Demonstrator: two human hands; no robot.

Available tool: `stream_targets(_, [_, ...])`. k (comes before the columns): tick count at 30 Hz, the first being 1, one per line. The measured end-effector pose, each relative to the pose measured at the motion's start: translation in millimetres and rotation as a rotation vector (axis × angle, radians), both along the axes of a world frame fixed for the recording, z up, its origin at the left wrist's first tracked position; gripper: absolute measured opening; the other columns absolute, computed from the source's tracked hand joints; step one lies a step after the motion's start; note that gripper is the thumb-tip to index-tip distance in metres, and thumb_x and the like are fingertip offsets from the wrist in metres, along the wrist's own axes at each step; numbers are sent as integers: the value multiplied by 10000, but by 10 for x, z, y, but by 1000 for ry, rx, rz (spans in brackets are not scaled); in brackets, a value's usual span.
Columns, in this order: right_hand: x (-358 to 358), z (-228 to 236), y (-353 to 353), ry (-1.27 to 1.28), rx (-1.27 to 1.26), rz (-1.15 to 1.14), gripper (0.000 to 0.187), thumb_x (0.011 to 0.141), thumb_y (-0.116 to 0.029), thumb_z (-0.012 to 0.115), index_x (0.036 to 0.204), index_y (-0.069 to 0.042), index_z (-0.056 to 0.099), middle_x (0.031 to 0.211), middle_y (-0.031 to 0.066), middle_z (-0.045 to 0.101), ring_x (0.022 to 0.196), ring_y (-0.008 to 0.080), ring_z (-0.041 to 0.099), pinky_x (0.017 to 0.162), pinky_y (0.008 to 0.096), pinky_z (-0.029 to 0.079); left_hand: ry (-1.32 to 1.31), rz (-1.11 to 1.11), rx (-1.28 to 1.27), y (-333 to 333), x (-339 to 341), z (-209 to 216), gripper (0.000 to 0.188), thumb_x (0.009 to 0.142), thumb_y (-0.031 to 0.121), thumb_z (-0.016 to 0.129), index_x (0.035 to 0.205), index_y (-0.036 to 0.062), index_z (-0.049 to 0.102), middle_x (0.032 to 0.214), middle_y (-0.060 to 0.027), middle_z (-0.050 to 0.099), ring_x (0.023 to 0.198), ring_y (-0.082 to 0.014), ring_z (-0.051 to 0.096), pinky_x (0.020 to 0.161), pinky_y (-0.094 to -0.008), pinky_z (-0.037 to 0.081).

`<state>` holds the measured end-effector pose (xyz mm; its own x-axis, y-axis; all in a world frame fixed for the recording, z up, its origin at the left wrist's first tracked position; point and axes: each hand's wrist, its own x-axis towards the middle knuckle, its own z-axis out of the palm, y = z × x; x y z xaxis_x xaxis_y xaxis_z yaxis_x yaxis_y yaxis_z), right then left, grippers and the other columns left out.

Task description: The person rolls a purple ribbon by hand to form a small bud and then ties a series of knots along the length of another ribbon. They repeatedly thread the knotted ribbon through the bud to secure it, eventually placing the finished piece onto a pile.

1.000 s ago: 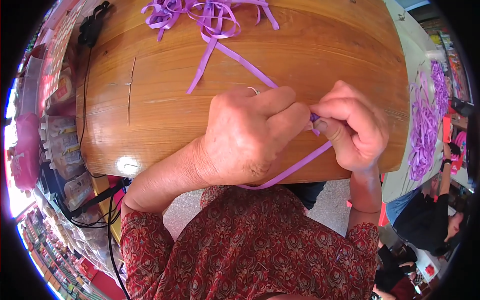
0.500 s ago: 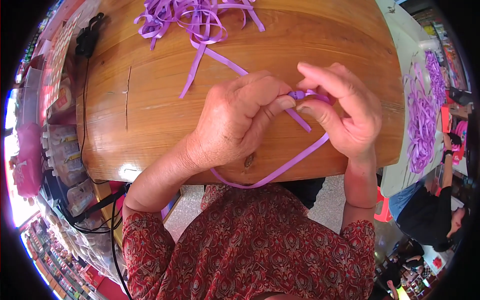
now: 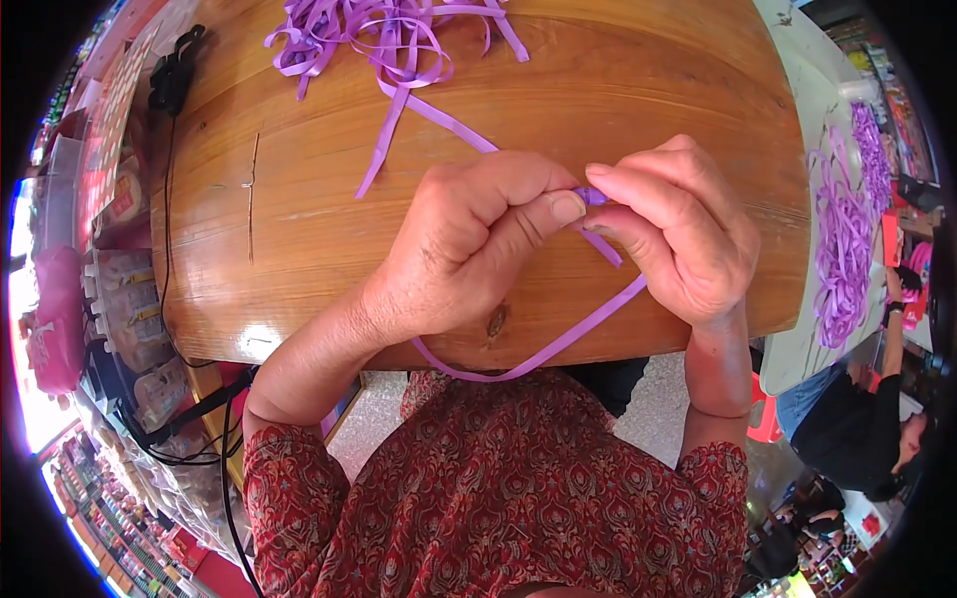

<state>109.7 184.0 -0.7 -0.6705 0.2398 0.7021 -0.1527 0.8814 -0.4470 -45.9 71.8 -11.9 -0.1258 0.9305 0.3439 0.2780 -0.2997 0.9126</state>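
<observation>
Over the wooden table, a purple ribbon [image 3: 573, 344] runs between my two hands and hangs in a loop toward the table's near edge. My left hand [image 3: 478, 234] pinches it between thumb and forefinger, at a small darker purple bundle [image 3: 590, 195] that looks like a knot or bead. From the other side my right hand [image 3: 688, 229] closes thumb and fingertips round the same spot. A short ribbon end pokes out below the fingertips. Most of the bundle is covered by fingers.
A heap of purple ribbon [image 3: 399, 40] lies at the table's far side. A twisted thin wire [image 3: 251, 194] and a black cable clip [image 3: 177, 75] are at left. More ribbons [image 3: 842, 249] rest on a pale side table at right, with a person [image 3: 862, 429] beyond.
My right hand's fingers, spread apart before, have closed in on the purple bundle next to my left fingertips. My left hand has kept its pinch.
</observation>
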Motion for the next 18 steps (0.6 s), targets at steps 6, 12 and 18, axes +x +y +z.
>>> stream_targets(6, [21, 22, 14, -11, 47, -27, 297, 658, 21, 744, 941, 31, 655, 811, 105, 605, 664, 199, 559, 533, 276, 439, -304, -76, -270, -37, -1, 83, 143, 938, 86, 535, 903, -29, 611, 801, -41, 619, 792, -88, 555, 719, -235, 458])
stream_targets(12, [61, 64, 40, -25, 12, -32, 229, 689, 31, 728, 905, 32, 651, 777, 111, 597, 640, 186, 534, 519, 251, 412, -472, -90, -391, -35, -31, 77, 184, 953, 118, 520, 881, -25, 610, 794, -14, 598, 818, -73, 525, 755, -225, 434])
stream_targets(18, [92, 110, -10, -222, -477, -17, 144, 862, -96, 616, 836, 46, 618, 749, 104, 587, 657, 154, 543, 565, 244, 410, -366, -44, -307, -42, 9, 62, 168, 944, 107, 534, 864, -22, 605, 788, -20, 596, 792, -75, 524, 733, -222, 434])
